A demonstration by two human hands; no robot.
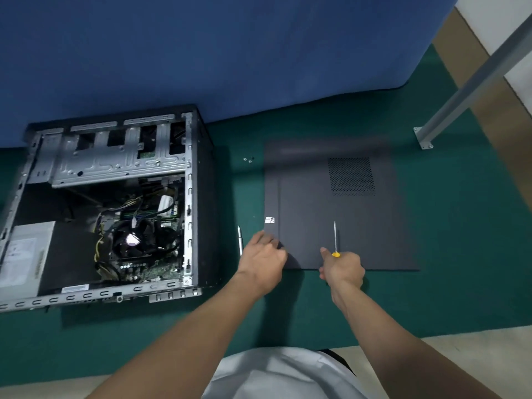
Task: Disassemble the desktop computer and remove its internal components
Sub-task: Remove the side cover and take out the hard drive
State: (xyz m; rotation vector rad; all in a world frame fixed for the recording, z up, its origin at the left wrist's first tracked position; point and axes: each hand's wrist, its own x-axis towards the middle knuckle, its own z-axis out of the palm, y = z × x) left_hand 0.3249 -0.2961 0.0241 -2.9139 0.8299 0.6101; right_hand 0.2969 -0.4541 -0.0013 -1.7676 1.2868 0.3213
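The desktop case lies open on its side at the left, showing the CPU fan, cables, motherboard and a grey power supply. Its black side panel lies flat on the green mat to the right. My left hand grips the panel's near left corner. My right hand rests at the panel's near edge and holds a yellow-handled screwdriver, its shaft pointing away from me over the panel.
Two small screws lie on the green mat between case and panel. A white pen-like tool lies left of my left hand. A blue drape hangs behind. A grey metal leg stands at the right.
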